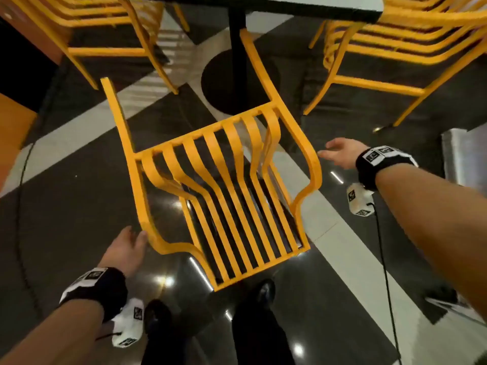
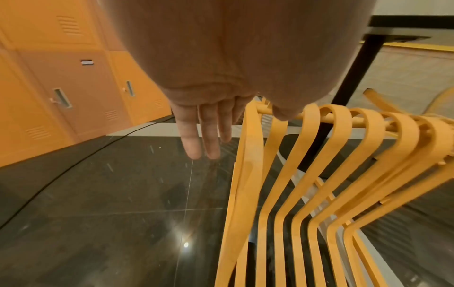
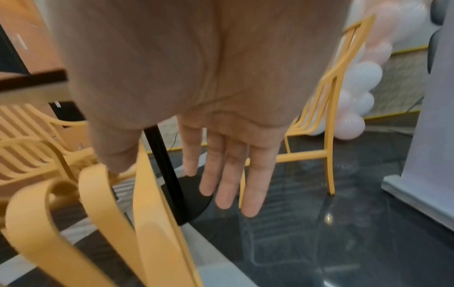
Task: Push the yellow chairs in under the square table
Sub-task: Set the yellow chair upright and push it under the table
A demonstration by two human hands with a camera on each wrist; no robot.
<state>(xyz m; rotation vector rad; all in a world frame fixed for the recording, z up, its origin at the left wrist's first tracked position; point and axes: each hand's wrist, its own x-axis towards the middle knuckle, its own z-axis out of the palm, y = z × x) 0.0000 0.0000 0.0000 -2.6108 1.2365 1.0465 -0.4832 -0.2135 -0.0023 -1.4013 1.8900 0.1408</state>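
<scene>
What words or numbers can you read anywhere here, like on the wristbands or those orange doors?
No words or numbers can be read.
Left wristband: black-and-white square code patterns, no letters.
Right wristband: the same kind of patterns, no letters.
White wrist cameras: code squares only.
Small plate on an orange locker door: too small and blurred to read.
Yellow chair and square table: no writing shows.

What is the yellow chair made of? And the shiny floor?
The yellow chair looks like painted metal or moulded plastic: thin, smoothly bent slats, matte colour; I can't tell which. The floor looks like polished stone or glazed tile: it mirrors lights and shows joint lines.
</scene>
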